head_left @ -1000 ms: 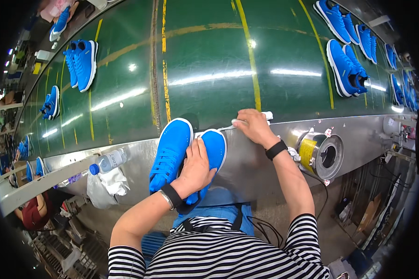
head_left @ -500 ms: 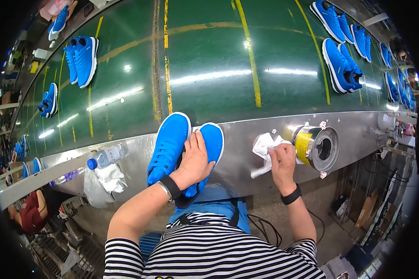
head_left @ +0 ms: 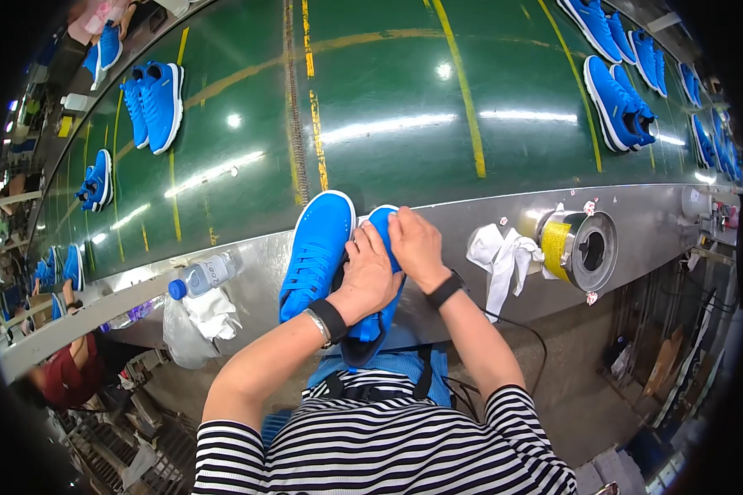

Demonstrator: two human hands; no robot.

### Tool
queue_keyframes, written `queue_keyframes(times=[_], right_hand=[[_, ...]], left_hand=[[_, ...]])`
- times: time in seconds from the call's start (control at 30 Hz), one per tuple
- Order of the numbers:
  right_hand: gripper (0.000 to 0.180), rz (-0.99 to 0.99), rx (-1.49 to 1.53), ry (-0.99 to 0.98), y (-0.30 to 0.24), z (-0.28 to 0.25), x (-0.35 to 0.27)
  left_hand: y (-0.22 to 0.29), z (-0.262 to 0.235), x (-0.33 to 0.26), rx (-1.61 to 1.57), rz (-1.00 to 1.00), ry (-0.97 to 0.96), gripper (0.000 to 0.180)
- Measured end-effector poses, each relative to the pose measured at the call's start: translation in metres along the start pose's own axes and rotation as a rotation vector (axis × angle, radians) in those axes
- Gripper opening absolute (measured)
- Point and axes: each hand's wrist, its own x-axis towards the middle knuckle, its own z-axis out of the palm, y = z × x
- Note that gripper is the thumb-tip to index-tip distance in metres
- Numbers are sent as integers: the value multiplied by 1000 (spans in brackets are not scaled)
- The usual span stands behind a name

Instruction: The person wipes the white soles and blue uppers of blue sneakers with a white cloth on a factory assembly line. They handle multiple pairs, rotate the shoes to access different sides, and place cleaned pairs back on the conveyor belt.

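The left hand (head_left: 365, 280) was wrapped over the middle of the right shoe (head_left: 381, 218), gripping it; the right hand (head_left: 417, 247) had its fingers curled against that shoe's toe, and whether they pinched it could not be told. A green conveyor belt (head_left: 388, 82), striped with yellow lines, ran across the far side. Along its near edge was a grey metal ledge (head_left: 652, 231). The person wore a black-and-white striped shirt (head_left: 388, 450). Over the ledge, in front of the person, the right shoe and the left shoe (head_left: 318, 256), both bright blue with white soles, sat side by side, toes toward the belt. More blue pairs stood on the belt, one at left (head_left: 155, 107) and several at right. To the right on the ledge was a round metal can (head_left: 607, 239), a crumpled white cloth (head_left: 504, 256) just beside it. At left lay a clear bottle (head_left: 206, 275) with a blue cap (head_left: 177, 289).
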Motion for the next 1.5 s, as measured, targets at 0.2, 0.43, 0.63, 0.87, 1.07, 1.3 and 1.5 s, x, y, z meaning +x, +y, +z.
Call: queue_keyframes(times=[0.2,0.43,0.63,0.87,1.07,1.3,1.5], right_hand=[[23,-29,-48,-199,4,-14,-7],[22,-9,-13,-346,10,-23,-11],[21,-68,-22,-204,2,-12,8],[15,-122,-97,-193,8,-20,-5],[18,-103,-22,-85,4,-11,-7],[20,-201,-24,-117,13,-15,-4],[20,-222,42,-112,13,-14,-2]], left_hand=[[1,-3,-2,-35,-10,19,92],[-2,-4,-3,-45,-13,-5,92],[-1,-7,-2,-62,8,-8,92],[4,-13,-4,-71,-37,-52,91],[4,-15,-4,-82,-54,-42,93],[6,-14,-5,-95,-47,-43,91],[3,-14,-5,-97,-38,-35,90]])
